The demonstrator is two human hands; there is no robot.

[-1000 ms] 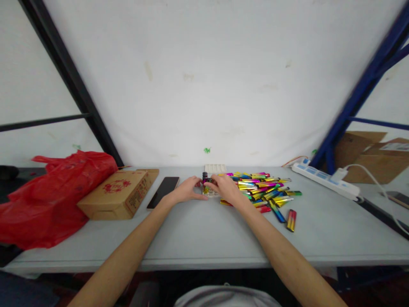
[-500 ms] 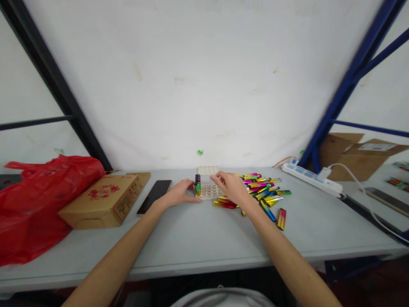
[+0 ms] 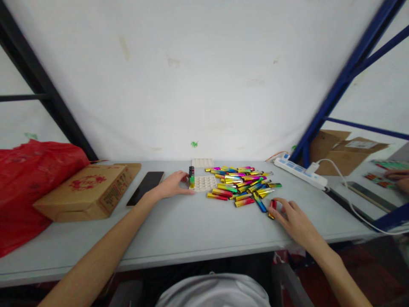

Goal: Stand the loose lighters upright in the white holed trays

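Several lighters (image 3: 191, 178) with black tops stand upright in a row at the left end of a pale tray with round holes (image 3: 206, 183). My left hand (image 3: 174, 184) is beside this row, thumb and fingers apart around its left side; whether they press on it is unclear. To the right of the tray lies a loose pile of shiny multicoloured lighters (image 3: 239, 183). Near the pile's right front, my right hand (image 3: 292, 217) has its thumb and fingers closed on a red and gold lighter (image 3: 272, 209) at the tabletop.
Another pale tray (image 3: 202, 163) lies by the wall. At left are a dark phone (image 3: 146, 187), a cardboard box (image 3: 79, 192) and a red plastic bag (image 3: 35, 179). A white power strip (image 3: 300, 172) runs along the right, beside blue posts. Another person's hand (image 3: 399, 179) shows far right.
My right hand has moved from over the tray and pile to the right and nearer, and has taken hold of the separate red and gold lighter. My left hand stays by the upright row.
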